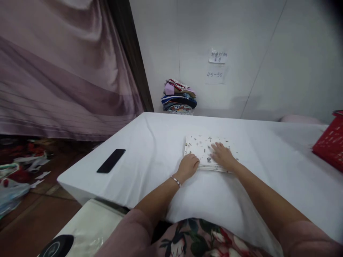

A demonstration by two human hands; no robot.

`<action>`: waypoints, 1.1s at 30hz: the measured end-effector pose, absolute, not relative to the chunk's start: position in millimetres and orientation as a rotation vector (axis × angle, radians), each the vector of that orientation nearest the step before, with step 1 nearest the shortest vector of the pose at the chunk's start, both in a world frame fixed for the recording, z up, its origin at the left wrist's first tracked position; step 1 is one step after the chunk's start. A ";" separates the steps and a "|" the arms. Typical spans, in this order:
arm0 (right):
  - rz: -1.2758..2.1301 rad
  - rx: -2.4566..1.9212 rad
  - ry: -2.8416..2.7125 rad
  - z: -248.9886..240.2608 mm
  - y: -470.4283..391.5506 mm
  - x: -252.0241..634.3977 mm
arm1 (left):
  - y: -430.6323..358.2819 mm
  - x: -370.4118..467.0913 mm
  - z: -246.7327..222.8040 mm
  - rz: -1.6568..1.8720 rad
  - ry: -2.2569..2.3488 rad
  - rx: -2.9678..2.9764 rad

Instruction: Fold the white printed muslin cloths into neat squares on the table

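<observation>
A folded white cloth [199, 144] with small scattered prints lies on the white-covered table [128, 189]. Its layered near edge faces me. At the near left corner, my left hand [189, 165] has its fingers curled over the edge of the cloth, and a bracelet [175, 181] circles that wrist. My right hand [223, 156] rests palm down on top of the cloth, fingers stretched out and slightly apart.
A black phone [111, 161] lies on the table's left side. A stack of folded fabrics [179, 98] stands behind the far edge by the wall. A red basket [330, 142] is at the right. Purple curtains [66, 71] hang at the left.
</observation>
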State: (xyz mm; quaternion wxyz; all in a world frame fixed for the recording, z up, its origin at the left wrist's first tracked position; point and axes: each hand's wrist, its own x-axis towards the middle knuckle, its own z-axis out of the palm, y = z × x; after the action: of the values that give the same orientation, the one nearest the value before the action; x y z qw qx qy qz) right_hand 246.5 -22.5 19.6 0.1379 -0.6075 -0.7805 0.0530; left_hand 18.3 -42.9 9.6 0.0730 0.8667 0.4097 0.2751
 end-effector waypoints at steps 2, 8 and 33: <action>0.160 -1.910 -2.359 5.3 -20.8 244.7 | -39.6 11.2 15.2 0.920 1.325 2.447; 0.110 -1.980 -2.414 -4.3 -25.1 245.2 | -7.4 -4.2 30.9 0.892 1.795 1.863; 0.068 -1.959 -2.390 -5.4 -25.1 246.7 | 28.8 14.0 37.3 0.555 1.928 1.741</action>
State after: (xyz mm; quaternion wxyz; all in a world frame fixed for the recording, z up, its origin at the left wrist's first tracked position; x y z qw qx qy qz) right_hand 246.7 -25.1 -5.4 0.0254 -0.6337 -0.7729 0.0219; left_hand 14.0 28.8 37.3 0.2400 0.6363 0.7046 0.2027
